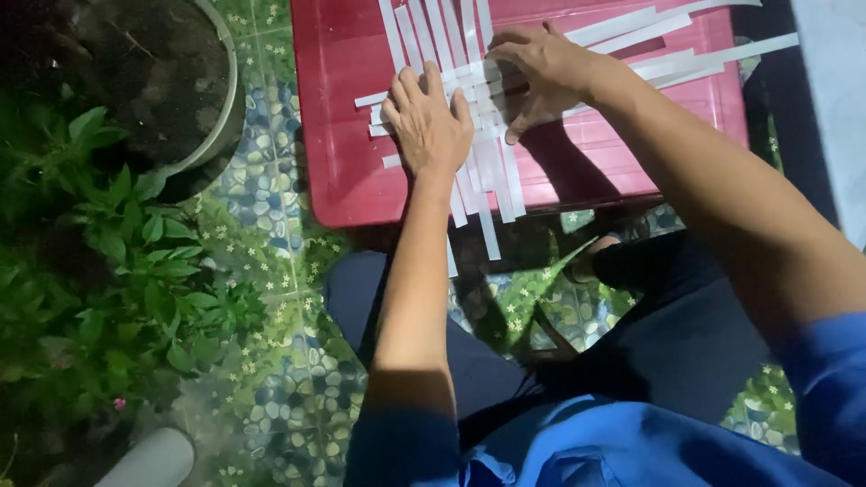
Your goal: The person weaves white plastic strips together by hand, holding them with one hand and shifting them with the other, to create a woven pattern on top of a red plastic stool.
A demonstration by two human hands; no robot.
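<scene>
Several long white strips [483,117] lie crossed over one another on a red plastic surface [352,171], some running away from me and some sideways to the right. My left hand [427,122] rests flat on the crossed strips, fingers spread and pointing away. My right hand [541,72] comes in from the right, its fingers curled down onto the strips just beside the left hand. A few strip ends [488,230] hang over the red surface's near edge.
A round pot [213,135] of dark soil stands at the upper left. Leafy green plants [126,261] fill the left side. The floor [271,194] has a pebble-and-flower pattern. My dark trousers [686,334] and blue sleeves are in the foreground.
</scene>
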